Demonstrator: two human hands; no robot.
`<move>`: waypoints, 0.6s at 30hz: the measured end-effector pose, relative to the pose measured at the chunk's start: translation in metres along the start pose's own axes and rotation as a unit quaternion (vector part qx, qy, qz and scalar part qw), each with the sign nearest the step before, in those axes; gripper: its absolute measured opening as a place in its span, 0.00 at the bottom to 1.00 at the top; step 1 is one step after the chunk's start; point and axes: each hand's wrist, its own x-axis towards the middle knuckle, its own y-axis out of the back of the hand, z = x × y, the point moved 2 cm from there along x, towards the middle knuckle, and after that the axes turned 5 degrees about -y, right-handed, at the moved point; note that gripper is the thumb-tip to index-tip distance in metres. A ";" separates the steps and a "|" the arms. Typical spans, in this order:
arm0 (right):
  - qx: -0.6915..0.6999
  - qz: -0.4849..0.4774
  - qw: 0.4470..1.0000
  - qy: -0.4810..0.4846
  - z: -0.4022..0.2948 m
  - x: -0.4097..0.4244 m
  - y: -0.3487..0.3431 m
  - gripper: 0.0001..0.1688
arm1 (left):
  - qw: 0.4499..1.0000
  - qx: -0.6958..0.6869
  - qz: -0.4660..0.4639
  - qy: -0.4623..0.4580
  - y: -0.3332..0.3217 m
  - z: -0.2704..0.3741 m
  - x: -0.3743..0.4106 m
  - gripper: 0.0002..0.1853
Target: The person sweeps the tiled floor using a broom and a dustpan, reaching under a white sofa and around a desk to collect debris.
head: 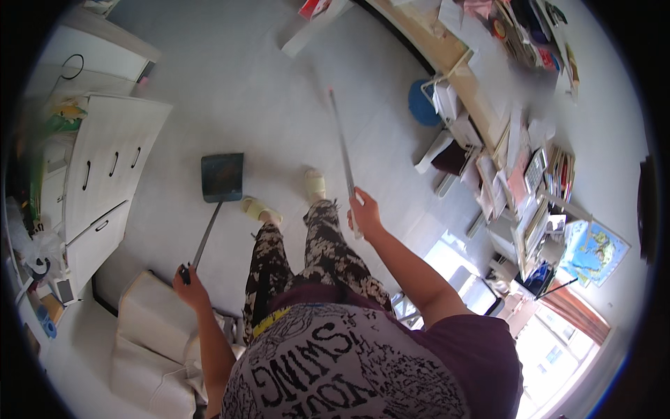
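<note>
My left hand [191,288] is closed around the upper end of a long dark handle, at whose far end a dark dustpan [222,177] rests on the grey floor. In my right hand [365,213] is a thin, pale pole [343,152], slanting up and away in front of me. Its far end, with a small red tip, shows above the floor; whether anything is attached beyond it I cannot tell. Between the dustpan and the pole are my feet in pale yellow-green slippers [315,184]. The dustpan lies just beside the slipper on the left.
A white cabinet [112,173] with dark handles stands at the left, a cream sofa or padded seat [152,345] at lower left. Along the right runs a cluttered wooden desk [484,112] with papers and books, a blue bin or stool [423,102] beside it. A chair [468,288] stands lower right.
</note>
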 end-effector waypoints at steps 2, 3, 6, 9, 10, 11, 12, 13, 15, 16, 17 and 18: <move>-0.066 0.050 0.995 0.058 -0.031 0.064 0.027 0.28 | 0.999 -0.020 0.020 0.043 -0.002 0.016 -0.015 0.17; -0.063 0.061 0.992 0.093 -0.046 0.104 0.041 0.28 | 0.997 -0.026 0.028 0.063 -0.004 0.021 -0.019 0.17; -0.054 0.102 0.981 0.159 -0.119 0.191 0.060 0.12 | 0.992 -0.024 0.050 0.113 -0.017 0.029 -0.044 0.18; -0.062 0.107 0.978 0.166 -0.176 0.261 0.074 0.08 | 0.990 0.019 0.057 0.128 -0.022 0.052 -0.059 0.18; -0.063 0.100 0.982 0.149 -0.190 0.282 0.080 0.09 | 0.990 0.038 0.057 0.125 -0.025 0.059 -0.062 0.18; -0.079 0.088 0.982 0.146 -0.202 0.292 0.081 0.08 | 0.986 0.015 0.054 0.157 -0.028 0.052 -0.070 0.18; -0.118 0.085 0.973 0.181 -0.206 0.310 0.091 0.07 | 0.982 -0.011 0.050 0.184 -0.032 0.043 -0.075 0.18; -0.156 0.081 0.960 0.218 -0.213 0.321 0.093 0.06 | 0.975 -0.036 0.047 0.214 -0.033 0.037 -0.082 0.18; -0.102 0.043 0.986 0.123 -0.222 0.332 0.097 0.05 | 0.974 -0.023 0.051 0.219 -0.033 0.032 -0.094 0.18; -0.092 0.054 0.989 0.103 -0.221 0.328 0.093 0.05 | 0.974 -0.017 0.052 0.220 -0.031 0.032 -0.099 0.17; -0.111 0.052 0.983 0.137 -0.208 0.335 0.090 0.05 | 0.970 -0.027 0.055 0.235 -0.031 0.031 -0.105 0.18; -0.127 0.056 0.975 0.173 -0.191 0.341 0.093 0.05 | 0.967 -0.043 0.054 0.246 -0.033 0.036 -0.106 0.18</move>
